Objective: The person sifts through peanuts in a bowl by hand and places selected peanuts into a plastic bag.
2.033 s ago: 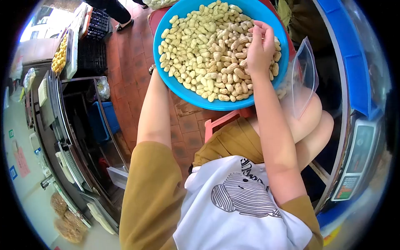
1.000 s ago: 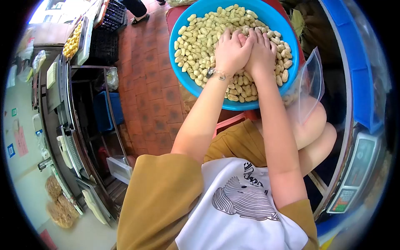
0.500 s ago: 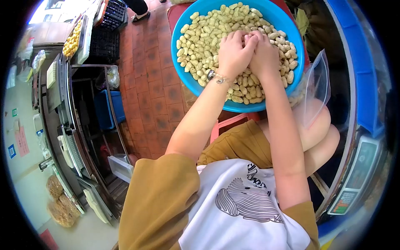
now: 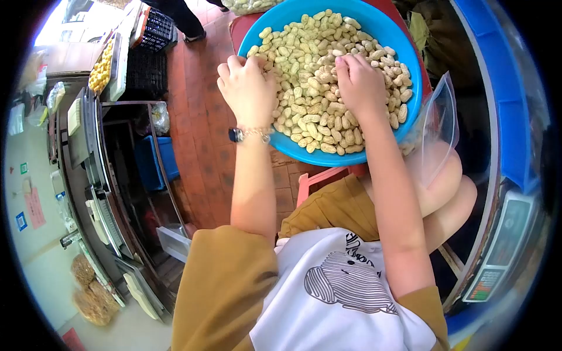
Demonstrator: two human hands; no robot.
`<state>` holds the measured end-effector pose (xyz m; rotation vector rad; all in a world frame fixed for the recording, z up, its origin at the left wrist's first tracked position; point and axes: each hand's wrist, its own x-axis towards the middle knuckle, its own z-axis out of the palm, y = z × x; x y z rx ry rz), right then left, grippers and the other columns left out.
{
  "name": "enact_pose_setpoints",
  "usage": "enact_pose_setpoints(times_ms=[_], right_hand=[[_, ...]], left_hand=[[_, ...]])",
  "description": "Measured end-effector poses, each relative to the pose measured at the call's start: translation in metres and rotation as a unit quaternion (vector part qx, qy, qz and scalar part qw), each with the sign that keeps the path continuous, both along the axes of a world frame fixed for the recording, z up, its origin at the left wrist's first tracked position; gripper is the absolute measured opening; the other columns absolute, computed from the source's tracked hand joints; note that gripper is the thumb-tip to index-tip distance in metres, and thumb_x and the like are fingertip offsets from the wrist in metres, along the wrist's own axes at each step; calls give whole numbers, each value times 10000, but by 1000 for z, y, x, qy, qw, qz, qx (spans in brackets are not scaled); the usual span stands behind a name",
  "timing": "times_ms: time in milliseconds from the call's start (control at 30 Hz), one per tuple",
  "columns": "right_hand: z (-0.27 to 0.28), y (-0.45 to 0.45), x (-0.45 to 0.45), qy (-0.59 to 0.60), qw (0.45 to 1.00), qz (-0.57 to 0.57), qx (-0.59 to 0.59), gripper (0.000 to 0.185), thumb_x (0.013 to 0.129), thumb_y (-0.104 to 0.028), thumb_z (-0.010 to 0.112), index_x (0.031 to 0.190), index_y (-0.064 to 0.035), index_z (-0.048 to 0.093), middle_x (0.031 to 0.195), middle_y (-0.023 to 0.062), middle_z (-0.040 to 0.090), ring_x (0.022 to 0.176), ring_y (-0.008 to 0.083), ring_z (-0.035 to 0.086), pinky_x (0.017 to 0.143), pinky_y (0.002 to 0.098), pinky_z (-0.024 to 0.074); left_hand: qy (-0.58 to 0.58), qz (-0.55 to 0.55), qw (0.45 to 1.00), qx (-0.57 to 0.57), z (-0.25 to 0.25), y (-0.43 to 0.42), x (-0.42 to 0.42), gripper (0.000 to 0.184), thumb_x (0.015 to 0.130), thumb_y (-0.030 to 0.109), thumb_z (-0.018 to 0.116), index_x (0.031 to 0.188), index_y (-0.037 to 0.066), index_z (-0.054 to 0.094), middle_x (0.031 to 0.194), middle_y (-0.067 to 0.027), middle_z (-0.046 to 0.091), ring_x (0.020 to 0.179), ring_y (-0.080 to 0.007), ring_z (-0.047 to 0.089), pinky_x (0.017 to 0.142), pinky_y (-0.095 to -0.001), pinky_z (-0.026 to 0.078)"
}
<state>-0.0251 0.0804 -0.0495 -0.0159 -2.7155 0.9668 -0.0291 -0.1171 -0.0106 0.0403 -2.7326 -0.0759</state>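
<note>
A round blue basin point(image 4: 293, 153) full of unshelled peanuts point(image 4: 313, 99) stands on a red surface. My left hand point(image 4: 249, 88), with a watch and bracelet at its wrist, reaches over the basin's left rim, fingers curled at the peanuts there; whatever they hold is hidden. Over the right half of the heap is my right hand point(image 4: 360, 85), its thumb and fingers bent and touching the peanuts, the thumb apart from the fingers. No peanut shows in its grasp. A clear plastic bag point(image 4: 436, 128) leans by the basin's lower right side, near my knee.
At the left is a metal rack point(image 4: 134, 105) with a blue bin point(image 4: 157, 164) inside. Black crates point(image 4: 158, 29) and a tray of yellow items point(image 4: 102, 67) stand farther back. Another person's leg point(image 4: 178, 17) is at the top. A scale point(image 4: 503, 240) lies at the right.
My hands were together over the peanuts and have moved apart. The left one went left to the basin's rim; the right one stayed over the right side.
</note>
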Motion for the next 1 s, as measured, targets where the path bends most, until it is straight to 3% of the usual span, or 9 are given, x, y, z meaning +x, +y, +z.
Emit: enact_pose_setpoints(times_ms=[267,367,400,433,500,533,633,900,1000], right_hand=[[-2,1,0,-6,1000,-3,7,361,988,-315,433,930,-66,688,965,113,671,830,320,652,848,455,449],[0,0,1,-1,1000,-4,5,355,985,-308,438,918,-65,688,947,112,672,814,327,648,849,456,449],[-1,-1,1,4,1000,-6,2,353,983,-307,442,913,-64,688,941,113,673,811,328,646,848,455,449],[-1,0,1,9,1000,-8,0,350,981,-306,447,908,-63,688,935,114,673,807,328,645,848,454,449],[-2,0,1,15,1000,-9,-2,343,975,-303,458,898,-59,688,921,117,672,801,330,641,846,452,450],[-2,0,1,18,1000,-7,-3,340,972,-301,464,893,-57,688,914,118,672,799,331,639,844,451,451],[-2,-2,2,29,999,-13,-8,334,967,-295,472,890,-53,688,916,126,673,799,336,635,840,450,451],[0,-1,3,18,1000,-7,1,325,972,-279,462,909,-56,689,910,133,670,825,332,641,840,459,447],[3,0,4,11,1000,-6,0,320,972,-277,461,918,-60,690,915,133,670,828,331,641,838,460,444]], left_hand=[[-30,-4,999,-12,-10,-5,-17,177,705,303,784,848,205,752,1006,-46,593,992,-285,520,845,-415,432],[21,-50,996,66,-13,-7,-19,125,685,252,775,785,187,736,967,-60,584,988,-276,509,869,-399,406],[-8,-72,984,165,-1,-4,-15,108,776,191,748,860,128,722,1017,-63,618,1030,-254,552,910,-384,434],[-32,-116,924,364,10,0,-12,113,811,159,723,906,101,706,1040,-67,624,1042,-242,565,921,-378,446],[-78,-184,684,702,27,4,-2,126,880,94,672,997,46,675,1085,-76,637,1067,-218,591,944,-365,470],[-86,-261,547,791,32,1,5,189,945,39,593,1127,-13,593,1139,-98,633,1076,-196,608,953,-342,494],[-90,-326,351,873,54,14,25,236,955,65,592,1181,0,565,1122,-116,637,1075,-199,604,955,-340,492],[-141,-444,222,857,72,39,35,208,921,74,638,1115,39,573,1181,-160,602,1107,-249,589,1010,-387,451],[-110,-449,262,847,73,44,36,163,901,78,668,1038,74,580,1114,-101,591,998,-223,578,921,-381,449]])
